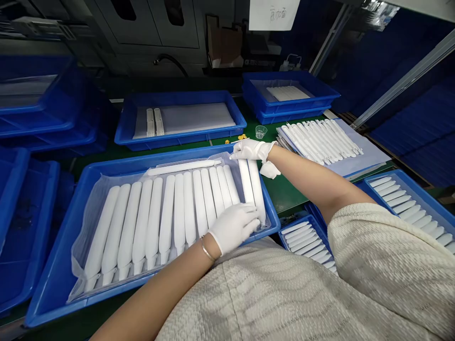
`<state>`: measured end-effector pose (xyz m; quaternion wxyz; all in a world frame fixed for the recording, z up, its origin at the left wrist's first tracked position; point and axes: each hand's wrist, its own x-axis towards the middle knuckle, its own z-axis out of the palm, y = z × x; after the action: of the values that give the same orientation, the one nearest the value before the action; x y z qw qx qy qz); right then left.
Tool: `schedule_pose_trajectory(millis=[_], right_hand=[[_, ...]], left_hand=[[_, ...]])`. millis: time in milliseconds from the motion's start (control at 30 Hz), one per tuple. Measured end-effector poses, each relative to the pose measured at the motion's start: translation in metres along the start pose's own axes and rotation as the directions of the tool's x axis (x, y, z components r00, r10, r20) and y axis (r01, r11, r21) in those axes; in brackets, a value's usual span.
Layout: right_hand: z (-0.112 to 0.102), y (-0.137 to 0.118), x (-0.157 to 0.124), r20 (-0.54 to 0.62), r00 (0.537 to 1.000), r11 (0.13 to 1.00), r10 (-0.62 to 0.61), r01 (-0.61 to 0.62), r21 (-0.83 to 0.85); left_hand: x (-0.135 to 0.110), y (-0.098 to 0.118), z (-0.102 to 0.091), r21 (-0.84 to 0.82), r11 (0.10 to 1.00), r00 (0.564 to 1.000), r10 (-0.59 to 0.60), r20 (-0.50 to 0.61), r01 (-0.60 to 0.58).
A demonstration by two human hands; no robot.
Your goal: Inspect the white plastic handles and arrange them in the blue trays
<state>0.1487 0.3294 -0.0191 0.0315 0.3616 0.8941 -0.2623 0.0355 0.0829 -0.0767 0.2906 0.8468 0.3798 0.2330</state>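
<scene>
A blue tray (85, 199) lined with thin translucent sheeting holds a row of long white handle-like pieces (142, 222), narrowed at their near ends. At the tray's right end lie two more white pieces (250, 184), side by side and slightly tilted. My right hand (250, 149), in a white glove, has its fingers curled over their far ends. Lower down, my left hand (234, 226), also gloved, is bent around their near ends; its fingertips are partly hidden. One further white piece (185, 167) lies crosswise along the tray's back.
Behind stands a blue tray (181, 142) with two white parts. More white pieces (320, 139) lie on paper at right, near a small clear cup (260, 131) and yellow bits (242, 137). Filled trays (309, 241) sit lower right; stacked blue trays (39, 123) rise at left.
</scene>
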Motion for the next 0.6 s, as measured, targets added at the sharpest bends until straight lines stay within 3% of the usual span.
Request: schedule_pose_trajectory(millis=[67,133,200,233,367,500,600], right_hand=[[-0.008,-0.009,-0.004,-0.011,1.000,1.000,0.004,-0.004,0.002],[-0.019,-0.020,-0.009,-0.023,1.000,0.998,-0.010,0.011,0.056],[-0.033,-0.031,-0.014,-0.061,0.998,0.990,-0.026,0.034,0.138],[-0.040,-0.036,-0.015,-0.083,0.996,0.983,-0.036,0.051,0.177],[-0.061,-0.055,-0.016,-0.147,0.986,0.954,-0.080,0.119,0.277],[-0.063,-0.071,-0.012,-0.140,0.989,0.946,-0.049,0.091,0.311],[-0.060,-0.081,-0.008,-0.162,0.987,0.942,0.014,0.041,0.332]], left_hand=[[-0.006,-0.004,-0.005,-0.129,0.975,0.972,-0.198,-0.130,0.182],[-0.011,-0.006,-0.011,-0.280,0.894,0.877,-0.417,-0.236,0.350],[-0.014,-0.006,-0.018,-0.479,0.772,0.788,-0.570,-0.233,0.417],[-0.015,-0.005,-0.021,-0.584,0.700,0.772,-0.608,-0.184,0.412],[-0.018,0.001,-0.028,-0.851,0.372,0.833,-0.538,0.127,0.370],[-0.024,0.004,-0.026,-0.956,0.088,0.894,-0.387,0.228,0.282],[-0.027,0.013,-0.025,-0.956,-0.073,0.895,-0.337,0.293,0.285]])
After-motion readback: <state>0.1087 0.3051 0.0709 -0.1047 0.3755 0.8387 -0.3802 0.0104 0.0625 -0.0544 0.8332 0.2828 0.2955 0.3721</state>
